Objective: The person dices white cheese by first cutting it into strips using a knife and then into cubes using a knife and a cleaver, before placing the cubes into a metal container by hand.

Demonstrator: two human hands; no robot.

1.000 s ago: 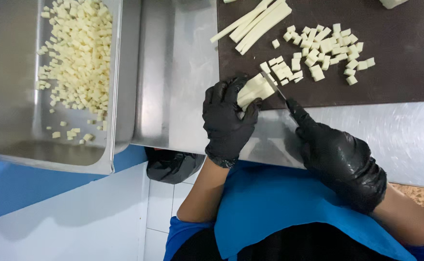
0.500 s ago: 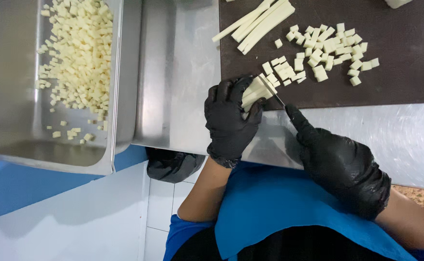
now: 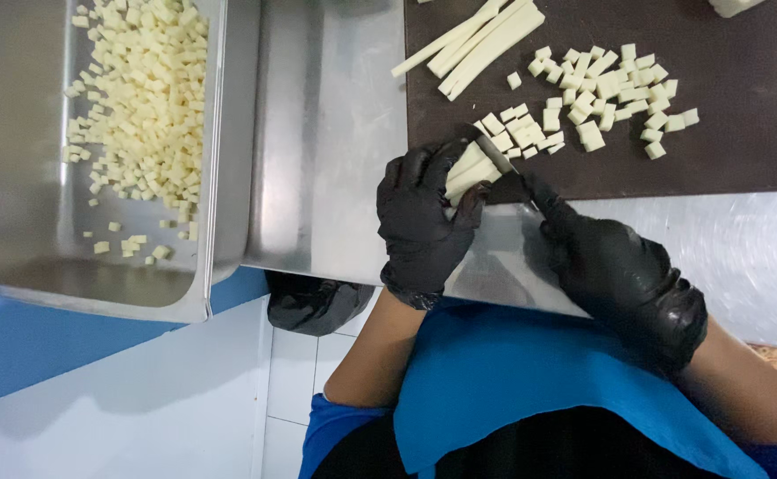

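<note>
Both my hands wear black gloves. My left hand [image 3: 424, 217] pinches a bundle of pale cheese sticks [image 3: 468, 170] at the near edge of a dark brown cutting board [image 3: 743, 133]. My right hand [image 3: 619, 270] grips a knife [image 3: 499, 160] whose blade rests across the end of the sticks. Small cut cheese cubes [image 3: 605, 93] lie scattered on the board beyond the blade. Several uncut long sticks [image 3: 477, 44] lie further up the board.
A deep steel pan [image 3: 220, 177] on the left holds a heap of cheese cubes [image 3: 144, 89]. The board sits on a steel counter [image 3: 335, 160]. A black bag [image 3: 313, 306] hangs below the counter edge over a white tiled floor. A blue apron covers my front.
The bundle of sticks has grown shorter as the knife cut more cubes off its end. My left hand has slid back slightly along the sticks.
</note>
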